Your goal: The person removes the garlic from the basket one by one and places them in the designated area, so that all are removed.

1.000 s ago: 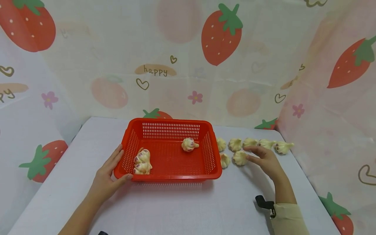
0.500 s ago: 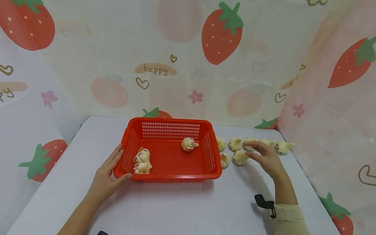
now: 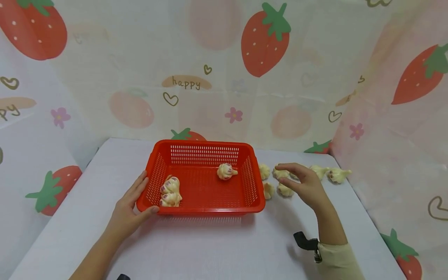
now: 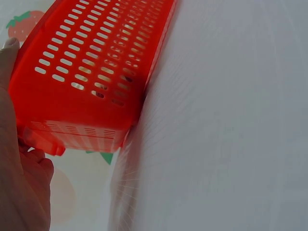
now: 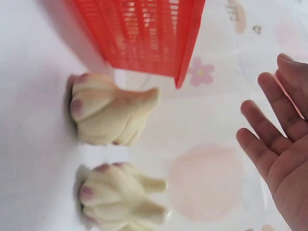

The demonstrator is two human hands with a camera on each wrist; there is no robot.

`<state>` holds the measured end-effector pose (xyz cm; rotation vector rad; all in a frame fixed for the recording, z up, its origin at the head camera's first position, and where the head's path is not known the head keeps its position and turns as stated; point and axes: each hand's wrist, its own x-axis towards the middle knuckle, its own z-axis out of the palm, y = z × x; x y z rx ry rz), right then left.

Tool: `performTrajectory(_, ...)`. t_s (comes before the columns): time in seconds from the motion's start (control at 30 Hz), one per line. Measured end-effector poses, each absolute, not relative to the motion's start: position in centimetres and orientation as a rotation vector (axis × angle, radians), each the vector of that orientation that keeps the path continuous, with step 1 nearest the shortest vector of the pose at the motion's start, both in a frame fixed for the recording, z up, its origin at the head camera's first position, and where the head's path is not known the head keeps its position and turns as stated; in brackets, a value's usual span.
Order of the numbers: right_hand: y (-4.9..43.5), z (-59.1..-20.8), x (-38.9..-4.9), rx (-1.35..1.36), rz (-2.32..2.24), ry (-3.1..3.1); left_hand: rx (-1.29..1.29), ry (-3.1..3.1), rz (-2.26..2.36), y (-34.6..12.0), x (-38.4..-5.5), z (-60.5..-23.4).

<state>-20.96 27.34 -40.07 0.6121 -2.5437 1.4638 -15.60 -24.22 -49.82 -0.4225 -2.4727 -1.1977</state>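
At the left end of the red plastic basket (image 3: 210,210), my left hand (image 3: 122,214) grips the corner, thumb on the front rim and fingers along the side. The left wrist view shows those fingers (image 4: 41,166) curled at the rim. Inside lie a garlic bulb (image 3: 225,171) at the right and a garlic pair (image 3: 170,192) at the left. My right hand (image 3: 304,184) hovers over the bulbs on the right, fingers apart and holding nothing. Below it are a garlic bulb (image 3: 285,189) and others partly hidden. The right wrist view shows two upright bulbs, one garlic bulb (image 5: 113,110) nearest the basket.
More garlic stands on the white tablecloth (image 3: 210,249), including a bulb (image 3: 337,175) at the right end of the back row and one (image 3: 268,190) against the basket's right side. A strawberry-print curtain (image 3: 140,58) encloses the table's back and sides.
My right hand has moved left across the garlic bulbs, from beside the front one to above it and the back row. My left hand and the basket stay in place.
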Motion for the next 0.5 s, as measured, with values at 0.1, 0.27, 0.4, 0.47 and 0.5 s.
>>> performTrajectory(0.1, 26.2, -39.1, -20.9, 0.633, 1.425, -2.572, -0.412, -2.481, -1.198, -24.1, -15.6, -49.7)
performTrajectory(0.27, 24.2, -37.5, -20.8, 0.667, 1.381, -2.589, -0.413, -2.476, -1.195, -24.0, -15.6, -49.5)
performTrajectory(0.4, 22.2, -36.4, -21.0, 0.681, 1.354, -2.604, -0.413, -2.474, -1.193, -24.1, -15.6, -49.5)
performTrajectory(0.47, 21.1, -36.0, -21.2, 0.695, 1.365, -2.611, -0.41, -2.477, -1.19, -24.1, -15.6, -49.6)
performTrajectory(0.5, 20.5, -35.9, -21.3, 0.702, 1.38, -2.615, -0.41, -2.48, -1.189, -24.1, -15.6, -49.6)
